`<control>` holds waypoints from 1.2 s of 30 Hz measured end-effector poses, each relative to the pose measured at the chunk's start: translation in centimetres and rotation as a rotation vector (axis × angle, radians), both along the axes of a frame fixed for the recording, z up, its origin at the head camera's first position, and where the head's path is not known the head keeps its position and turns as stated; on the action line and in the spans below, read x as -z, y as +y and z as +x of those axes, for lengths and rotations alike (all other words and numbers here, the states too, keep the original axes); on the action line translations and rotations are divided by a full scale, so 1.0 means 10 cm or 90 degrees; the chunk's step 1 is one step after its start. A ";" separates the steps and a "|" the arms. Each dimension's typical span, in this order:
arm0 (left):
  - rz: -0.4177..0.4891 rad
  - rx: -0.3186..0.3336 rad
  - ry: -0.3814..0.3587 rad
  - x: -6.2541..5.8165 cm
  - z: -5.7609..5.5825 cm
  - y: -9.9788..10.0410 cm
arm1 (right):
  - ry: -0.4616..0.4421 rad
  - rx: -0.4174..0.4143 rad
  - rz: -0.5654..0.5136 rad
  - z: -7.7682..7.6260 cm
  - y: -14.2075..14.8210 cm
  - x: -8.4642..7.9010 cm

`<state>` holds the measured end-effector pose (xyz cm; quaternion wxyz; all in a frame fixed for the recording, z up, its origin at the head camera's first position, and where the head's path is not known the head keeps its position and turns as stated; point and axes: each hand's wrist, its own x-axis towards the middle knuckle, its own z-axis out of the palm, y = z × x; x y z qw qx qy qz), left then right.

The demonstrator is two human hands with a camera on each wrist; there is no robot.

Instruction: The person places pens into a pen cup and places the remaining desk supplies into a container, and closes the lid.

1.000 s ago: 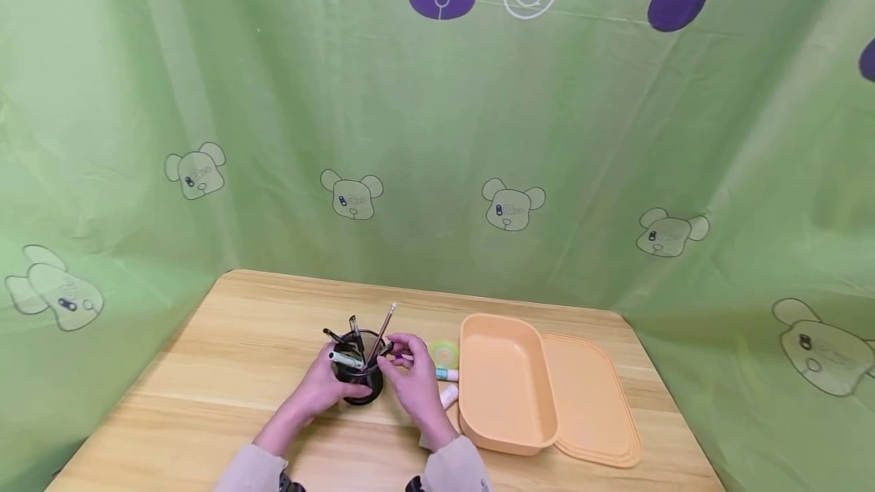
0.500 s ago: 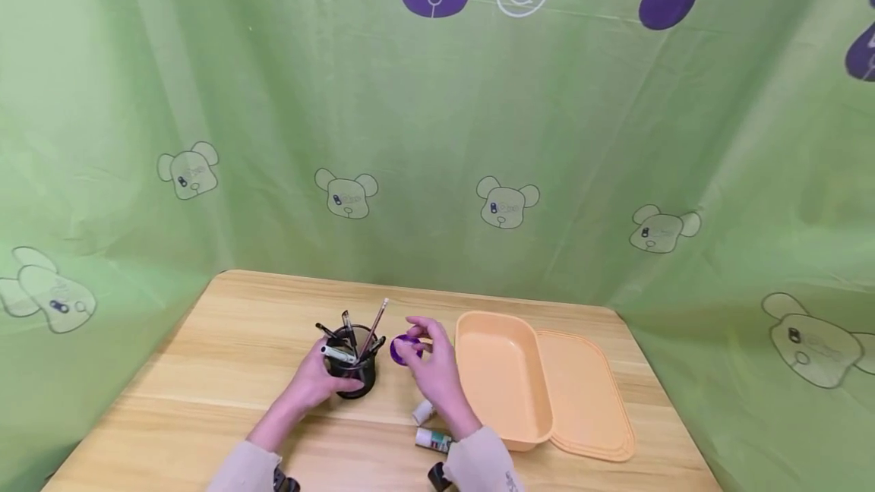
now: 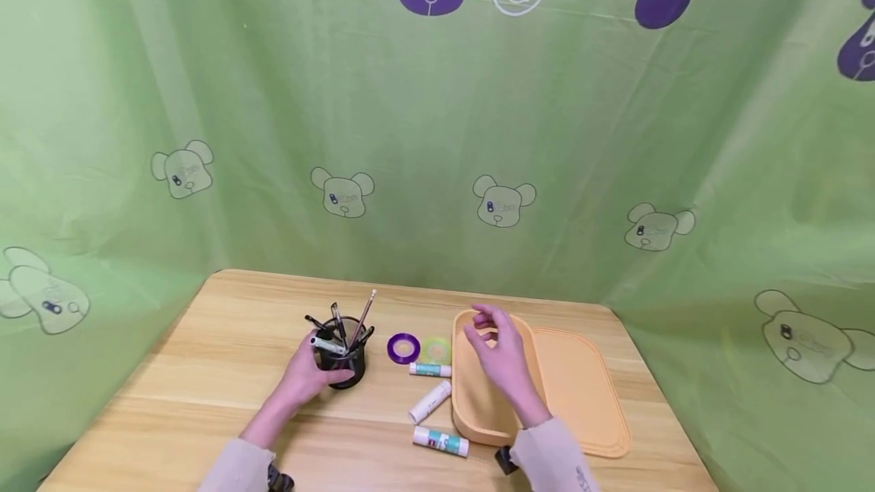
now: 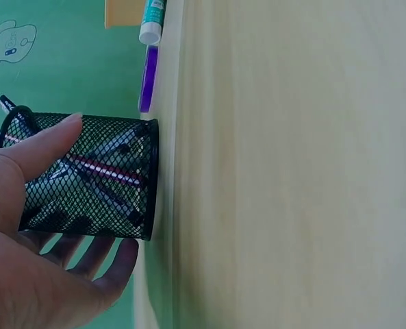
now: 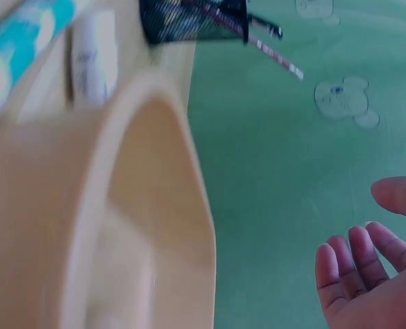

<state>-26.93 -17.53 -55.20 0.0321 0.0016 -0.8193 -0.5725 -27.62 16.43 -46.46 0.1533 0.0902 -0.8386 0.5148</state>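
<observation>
My left hand [image 3: 304, 374] grips a black mesh pen holder [image 4: 86, 175] from its left side, thumb across the near face and fingers behind. Upright in it stand a pencil [image 3: 364, 315], a silver-grey marker [image 3: 328, 345] and several black pens [image 3: 338, 319]. My right hand [image 3: 502, 351] hovers above an orange plastic box [image 3: 472, 431], holding nothing; in the right wrist view its fingers [image 5: 363, 257] are loosely bent and apart from the thumb. Bare orange floor shows in the visible part of the box.
Between holder and box lie a purple tape roll [image 3: 392, 350], a yellow-green tape roll [image 3: 446, 346] and three glue sticks: one near the rolls [image 3: 431, 370], a white one [image 3: 430, 402], and one nearest me [image 3: 440, 441]. The orange lid [image 3: 584, 393] lies right of the box.
My right hand has left the pen holder's rim and moved right, past the tape rolls, to above the box. The left hand keeps its hold on the pen holder.
</observation>
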 end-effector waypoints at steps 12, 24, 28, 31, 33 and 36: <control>-0.061 -0.044 -0.008 -0.10 0.19 -0.13 | -0.019 0.063 0.078 -0.01 0.70 0.07; -0.160 0.086 -0.041 -0.18 0.51 -0.11 | -0.089 0.127 0.132 0.03 1.09 0.25; -0.149 0.222 0.010 -0.20 0.54 0.08 | -0.117 0.139 0.151 0.05 1.16 0.34; -0.124 0.300 0.036 -0.22 0.54 0.29 | -0.134 0.142 0.161 0.06 1.20 0.40; -0.116 0.326 0.041 -0.22 0.54 0.44 | -0.147 0.140 0.163 0.07 1.22 0.44; -0.112 0.349 0.044 -0.19 0.54 0.63 | -0.167 0.136 0.157 0.07 1.24 0.50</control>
